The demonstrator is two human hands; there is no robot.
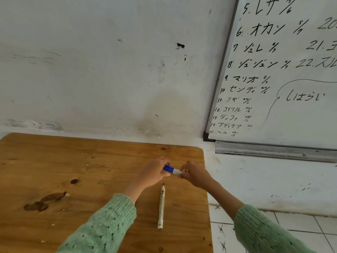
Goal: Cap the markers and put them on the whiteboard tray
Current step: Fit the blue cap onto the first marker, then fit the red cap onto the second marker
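Observation:
Both hands meet above the far right part of the wooden table [54,161]. My left hand [155,173] grips the blue cap [168,168] of a marker. My right hand [194,175] holds that marker's white barrel [177,171]; the cap sits on the barrel's end. A second marker [161,205], white with an uncapped dark tip pointing away from me, lies on the table just in front of my hands. The metal whiteboard tray [273,151] runs along the bottom of the whiteboard [291,106] at the right, with nothing seen on it.
The whiteboard is covered in handwritten lists. A scuffed white wall stands behind the table. White floor tiles [291,230] show to the right of the table's edge. Dark stains [45,201] mark the wood at the left.

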